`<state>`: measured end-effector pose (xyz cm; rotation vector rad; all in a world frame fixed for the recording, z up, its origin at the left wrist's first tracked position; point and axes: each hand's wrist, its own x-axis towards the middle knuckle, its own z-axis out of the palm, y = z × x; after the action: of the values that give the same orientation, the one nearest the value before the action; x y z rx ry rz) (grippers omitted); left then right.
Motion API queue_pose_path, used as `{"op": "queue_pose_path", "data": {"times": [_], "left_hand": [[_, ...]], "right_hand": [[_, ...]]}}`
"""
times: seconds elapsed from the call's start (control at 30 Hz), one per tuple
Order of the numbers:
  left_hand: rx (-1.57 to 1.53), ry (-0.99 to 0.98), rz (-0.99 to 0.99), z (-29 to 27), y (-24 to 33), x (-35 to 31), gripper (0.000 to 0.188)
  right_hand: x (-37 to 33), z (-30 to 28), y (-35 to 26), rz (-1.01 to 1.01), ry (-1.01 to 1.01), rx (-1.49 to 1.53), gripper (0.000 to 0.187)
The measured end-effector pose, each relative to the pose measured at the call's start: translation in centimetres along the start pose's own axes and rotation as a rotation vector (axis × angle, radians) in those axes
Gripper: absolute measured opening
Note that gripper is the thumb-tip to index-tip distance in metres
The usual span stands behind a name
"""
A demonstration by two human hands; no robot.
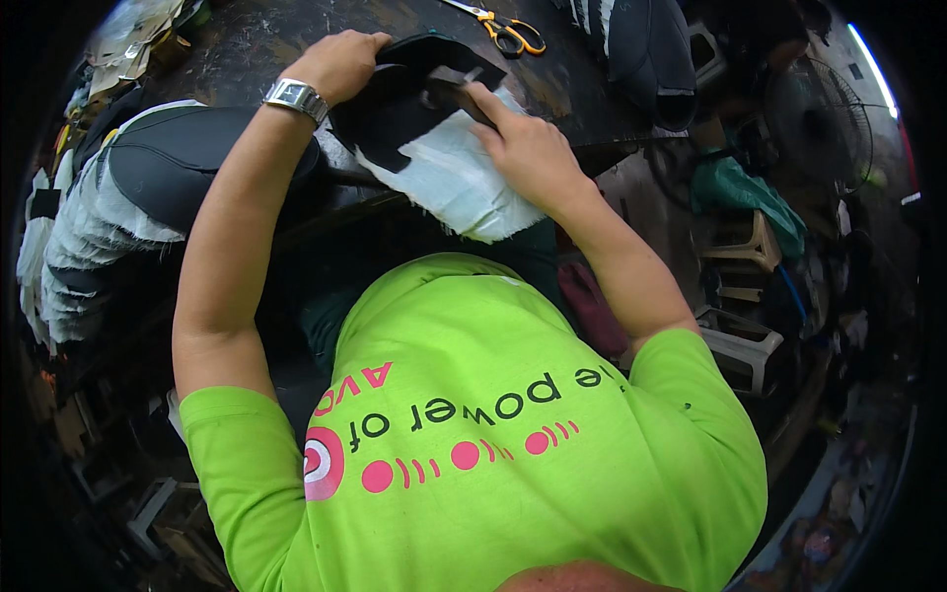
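My left hand (338, 65), with a metal-band watch on its wrist, curls over the far left edge of a black shoe upper (380, 113). The piece has a frayed white fabric lining (459, 178) that spreads toward me past the table's near edge. My right hand (530, 153) is closed around a dark tool that looks like a hammer (452, 97). Its head, with a pale metal end, is over the inside of the black piece. The left fingertips are partly hidden behind the piece.
Orange-handled scissors (508, 33) lie beyond my hands on the dark worn table (266, 49). A stack of black uppers with white lining (182, 148) is at the left, and more black uppers (651, 54) are at the far right. Plastic stools (740, 345) and a fan (817, 123) stand right.
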<state>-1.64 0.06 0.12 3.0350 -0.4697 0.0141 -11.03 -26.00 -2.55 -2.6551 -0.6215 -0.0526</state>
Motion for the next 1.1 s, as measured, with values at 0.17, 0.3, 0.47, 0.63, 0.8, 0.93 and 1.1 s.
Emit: {"op": "queue_pose_path", "data": {"times": [0.17,0.3,0.47,0.63,0.8,0.93,1.1], "left_hand": [[-0.163,0.029,-0.054,0.3,0.8,-0.3,0.056],[-0.254,0.05,-0.038,0.4,0.2,-0.1,0.055],[-0.278,0.112,-0.021,0.6,0.1,-0.3,0.048],[-0.37,0.116,-0.056,0.9,-0.4,-0.8,0.047],[-0.386,0.165,-0.067,1.4,-1.6,-0.8,0.042],[-0.289,0.194,-0.012,0.6,-2.0,0.4,0.041],[-0.185,0.307,0.05,-3.1,-1.7,0.6,0.052]], "right_hand": [[-3.4,-0.9,2.6,-0.044,0.022,0.136,0.047],[-3.7,-2.0,1.9,-0.138,0.165,0.438,0.046],[-2.5,-1.0,-2.8,-0.068,0.074,0.386,0.044],[-2.5,-1.9,0.1,-0.034,-0.054,0.409,0.04],[-3.9,-3.1,5.7,-0.014,0.299,0.526,0.04],[-3.2,-3.9,10.5,0.157,0.475,0.147,0.043],[-1.6,-2.8,15.2,0.244,0.409,-0.257,0.047]]}}
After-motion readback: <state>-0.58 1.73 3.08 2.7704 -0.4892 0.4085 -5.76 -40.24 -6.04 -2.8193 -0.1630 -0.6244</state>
